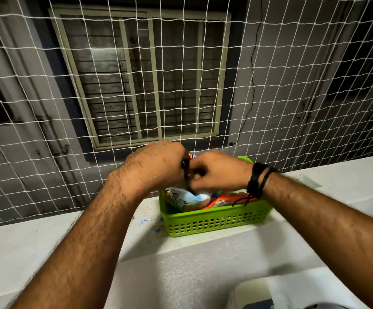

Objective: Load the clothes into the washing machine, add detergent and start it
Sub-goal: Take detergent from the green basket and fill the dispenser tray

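— Where the green basket (214, 221) sits on the white ledge (47, 241), is the detergent packet (185, 198) inside?

— Yes, a pale packet lies in it beside an orange one (223, 202). Above it the left hand (156, 166) and right hand (221, 172) meet, fingers curled round something dark and thin (too blurred to name).

— Behind?

— White netting (47, 85), then a barred window (147, 74)

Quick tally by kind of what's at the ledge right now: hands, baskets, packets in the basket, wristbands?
Hands: 2, left hand, right hand
Green basket: 1
Packets visible: 2, pale packet, orange packet
Black wristband: 1
Total: 6
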